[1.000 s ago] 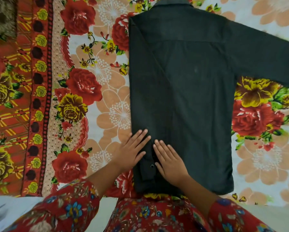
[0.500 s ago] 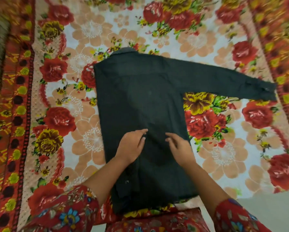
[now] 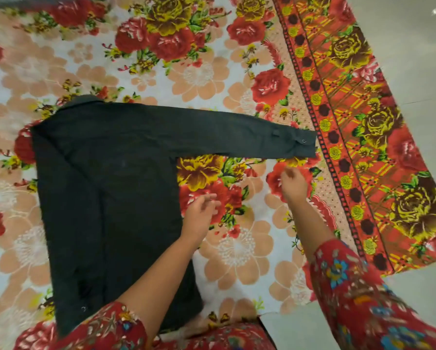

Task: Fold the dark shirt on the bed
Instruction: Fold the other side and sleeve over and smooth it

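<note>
Both hands have left the dark shirt [image 3: 105, 198] and moved toward 3 o'clock; left hand [image 3: 201, 210] and right hand [image 3: 294, 184] hover loosely curled, holding nothing. One shirt lies flat on the bed [image 3: 237, 248] at 9 o'clock, with one sleeve [image 3: 237, 132] stretched to 3 o'clock. Its cloth seems light and limp, so it is better to pinch the cuff [image 3: 304, 145].

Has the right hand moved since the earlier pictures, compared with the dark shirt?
Yes. The right hand has left the body of the dark shirt, going right, and is now over the bedspread just below the sleeve cuff.
</note>
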